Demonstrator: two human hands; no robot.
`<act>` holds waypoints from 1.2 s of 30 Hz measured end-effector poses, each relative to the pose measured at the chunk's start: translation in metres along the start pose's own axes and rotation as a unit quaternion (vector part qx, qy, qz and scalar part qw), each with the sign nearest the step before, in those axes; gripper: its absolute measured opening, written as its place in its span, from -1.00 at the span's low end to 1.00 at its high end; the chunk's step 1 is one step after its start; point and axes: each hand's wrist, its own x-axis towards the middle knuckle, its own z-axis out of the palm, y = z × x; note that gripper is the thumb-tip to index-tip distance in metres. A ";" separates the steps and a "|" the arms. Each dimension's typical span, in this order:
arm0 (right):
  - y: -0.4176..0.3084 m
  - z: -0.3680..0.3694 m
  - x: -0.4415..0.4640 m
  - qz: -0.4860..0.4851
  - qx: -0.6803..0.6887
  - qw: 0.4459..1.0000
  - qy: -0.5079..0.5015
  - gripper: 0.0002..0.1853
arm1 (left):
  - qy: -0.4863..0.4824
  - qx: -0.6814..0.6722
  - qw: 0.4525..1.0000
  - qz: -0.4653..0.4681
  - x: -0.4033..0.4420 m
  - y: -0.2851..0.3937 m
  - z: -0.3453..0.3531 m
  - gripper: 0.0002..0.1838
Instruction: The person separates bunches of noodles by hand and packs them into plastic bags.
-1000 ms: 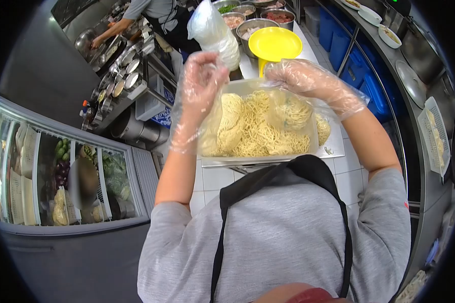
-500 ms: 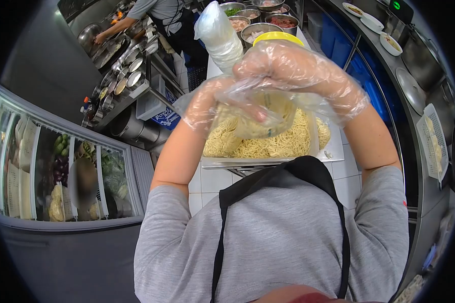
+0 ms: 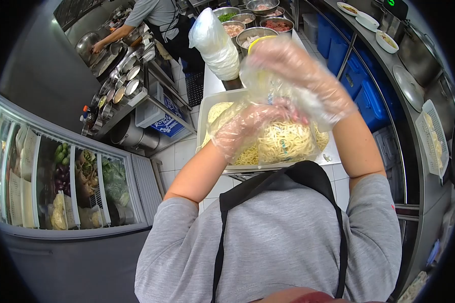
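Both hands wear clear plastic gloves. My left hand (image 3: 260, 118) is closed around the neck of a clear plastic bag of noodles (image 3: 287, 142), just above the noodles. My right hand (image 3: 283, 55), blurred by motion, is higher up at the bag's loose top; its fingers are smeared. The bag hangs over the right part of a white tub (image 3: 203, 121) of loose yellow noodles (image 3: 246, 155). A yellow plate (image 3: 260, 42) is mostly hidden behind my right hand. More noodles (image 3: 322, 140) lie just right of the tub.
A roll of plastic bags (image 3: 215, 45) stands behind the tub, near metal bowls (image 3: 255, 38) of ingredients. At the upper left a co-worker (image 3: 162, 20) reaches over pans. An open-topped chiller (image 3: 141, 189) is at left, a counter (image 3: 389, 63) with dishes at right.
The bag has come down over the tub's right side. My left hand has moved right and lower to the bag's neck, while my right hand has moved up, away from it.
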 end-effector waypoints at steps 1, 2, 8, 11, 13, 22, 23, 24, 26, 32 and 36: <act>-0.004 -0.008 -0.010 -0.001 0.000 1.000 0.001 -0.70 | 0.006 -0.006 1.000 -0.004 -0.001 0.000 -0.001 -0.10; -0.011 -0.015 -0.022 0.013 0.015 0.997 0.068 -0.59 | 0.008 -0.009 1.000 -0.007 -0.003 0.000 -0.004 -0.11; 0.005 0.001 -0.043 0.219 -0.123 0.958 -0.139 -0.35 | -0.021 -0.013 0.999 -0.045 -0.011 0.007 -0.018 -0.18; 0.027 0.028 -0.051 0.221 0.103 0.966 -0.083 -0.39 | -0.027 -0.027 0.998 -0.056 -0.011 0.005 -0.012 -0.21; 0.028 0.035 -0.049 0.149 0.285 0.946 -0.033 -0.44 | -0.019 -0.020 0.997 -0.068 -0.012 0.001 -0.009 -0.24; 0.008 0.045 -0.033 0.121 0.245 0.951 0.142 -0.52 | 0.029 0.126 0.990 -0.064 -0.015 0.003 0.005 -0.38; 0.007 0.044 -0.033 0.133 0.225 0.954 0.145 -0.51 | 0.006 0.109 0.993 -0.046 -0.014 0.003 0.004 -0.40; 0.007 0.043 -0.033 0.145 0.205 0.957 0.148 -0.49 | 0.005 0.109 0.993 -0.046 -0.014 0.008 0.005 -0.40; 0.014 0.034 -0.037 0.085 0.170 0.975 0.114 -0.53 | 0.053 0.273 0.957 -0.076 -0.016 0.020 0.008 -0.51; 0.043 0.017 -0.048 0.117 0.265 0.955 0.060 -0.51 | 0.114 0.225 0.965 0.068 -0.006 -0.017 -0.004 -0.70; 0.021 0.038 -0.047 0.161 0.162 0.967 0.111 -0.45 | 0.155 0.379 0.908 0.093 0.000 -0.002 -0.004 -0.77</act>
